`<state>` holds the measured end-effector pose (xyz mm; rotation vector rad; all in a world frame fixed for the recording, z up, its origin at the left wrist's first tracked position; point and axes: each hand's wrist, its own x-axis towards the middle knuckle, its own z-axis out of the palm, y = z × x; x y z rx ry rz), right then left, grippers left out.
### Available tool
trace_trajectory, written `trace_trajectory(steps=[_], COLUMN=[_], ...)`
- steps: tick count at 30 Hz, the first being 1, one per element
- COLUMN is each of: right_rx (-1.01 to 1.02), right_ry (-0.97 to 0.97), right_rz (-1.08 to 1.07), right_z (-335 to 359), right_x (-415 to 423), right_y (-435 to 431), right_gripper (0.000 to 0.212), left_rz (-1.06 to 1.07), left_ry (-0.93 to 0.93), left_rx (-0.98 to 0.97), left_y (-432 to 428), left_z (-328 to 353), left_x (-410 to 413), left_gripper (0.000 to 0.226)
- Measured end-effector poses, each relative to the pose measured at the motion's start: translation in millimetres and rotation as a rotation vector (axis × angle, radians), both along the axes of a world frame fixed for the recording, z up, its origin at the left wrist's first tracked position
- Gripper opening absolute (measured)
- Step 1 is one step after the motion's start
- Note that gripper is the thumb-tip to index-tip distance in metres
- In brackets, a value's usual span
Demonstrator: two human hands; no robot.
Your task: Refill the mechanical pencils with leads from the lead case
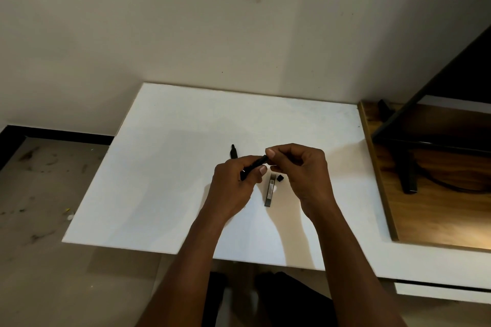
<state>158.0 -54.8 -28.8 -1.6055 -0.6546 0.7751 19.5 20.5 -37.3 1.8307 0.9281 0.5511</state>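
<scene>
My left hand [235, 188] grips a black mechanical pencil [256, 163], which is tilted with its top end up and to the right. My right hand [300, 167] pinches at that top end with thumb and forefinger; what sits between the fingertips is too small to tell. Between my hands, the grey lead case [270, 190] lies flat on the white board [164, 167]. Its small black cap [279, 178] rests beside the case's far end. A second black pencil [233, 152] lies on the board beyond my left hand, partly hidden by it.
The white board lies on a desk and overhangs a dirty floor [39, 194] on the left. A wooden panel [438, 194] with a black stand [406, 167] and cable sits to the right. A marked wall [212, 21] rises behind.
</scene>
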Motion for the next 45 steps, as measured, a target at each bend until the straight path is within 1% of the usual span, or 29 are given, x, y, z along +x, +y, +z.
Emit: trace_trajectory(steps=[3, 5, 8, 11, 16, 18, 21, 23, 27, 31, 36, 39, 42, 43, 44, 45], right_rx=[-0.005, -0.001, -0.011, -0.033, -0.102, -0.143, -0.223, -0.260, -0.302, -0.358, -0.427, -0.450, -0.523, -0.511, -0.462, -0.376], right_ry=[-0.008, 0.023, 0.040, -0.001, -0.194, -0.317, -0.450, -0.517, -0.560, -0.682, -0.798, -0.842, -0.913, -0.904, -0.855, -0.763], right_rz=[0.023, 0.013, -0.079, -0.148, -0.148, -0.113, -0.045, -0.005, 0.045, 0.088, 0.097, 0.090, 0.115, 0.109, 0.083, 0.037], right_z=[0.3, 1.2, 1.7, -0.7, -9.0, -11.0, -15.1, -18.5, -24.2, -29.8, -32.5, -31.6, -31.8, -32.2, -31.9, -30.7], right_x=[-1.1, -2.8, -2.1, -0.2, 0.8, -0.7, -6.0, -10.4, -15.9, -20.2, -27.0, -29.6, -32.3, -33.1, -33.1, -32.3], right_y=[0.9, 1.3, 1.0, 0.1, 1.2, 2.7, 5.8, 7.5, 11.8, 15.1, 22.1, 25.8, 28.9, 29.2, 29.0, 28.2], right_gripper=[0.016, 0.021, 0.026, 0.025, 0.009, 0.010, 0.013, 0.013, 0.011, 0.012, 0.012, 0.011, 0.013, 0.013, 0.012, 0.011], left_rz=[0.009, 0.024, 0.057, 0.119, 0.186, 0.204, 0.202, 0.200, 0.206, 0.195, 0.193, 0.197, 0.190, 0.184, 0.176, 0.168], left_ry=[0.003, 0.007, -0.003, -0.027, -0.101, -0.134, -0.149, -0.169, -0.177, -0.187, -0.224, -0.213, -0.179, -0.169, -0.159, -0.147], left_rx=[-0.014, -0.026, -0.058, -0.105, -0.140, -0.135, -0.130, -0.143, -0.172, -0.201, -0.267, -0.279, -0.268, -0.265, -0.261, -0.253], left_y=[0.6, 1.9, 5.4, 11.3, 17.1, 17.5, 17.8, 17.9, 17.9, 18.1, 18.0, 18.6, 19.2, 19.4, 19.3, 19.4], left_z=[-0.3, -0.6, -0.9, -2.6, -1.5, -0.5, 0.3, 1.2, 3.1, 5.2, 7.3, 7.0, 5.7, 5.1, 4.4, 3.6], left_x=[-0.9, -2.1, -4.7, -10.3, -19.2, -21.4, -23.4, -23.2, -23.2, -23.9, -24.3, -24.5, -24.6, -24.9, -25.0, -25.1], left_gripper=[0.024, 0.024, 0.023, 0.024, 0.026, 0.029, 0.034, 0.030, 0.019, 0.019, 0.028, 0.024, 0.016, 0.013, 0.010, 0.007])
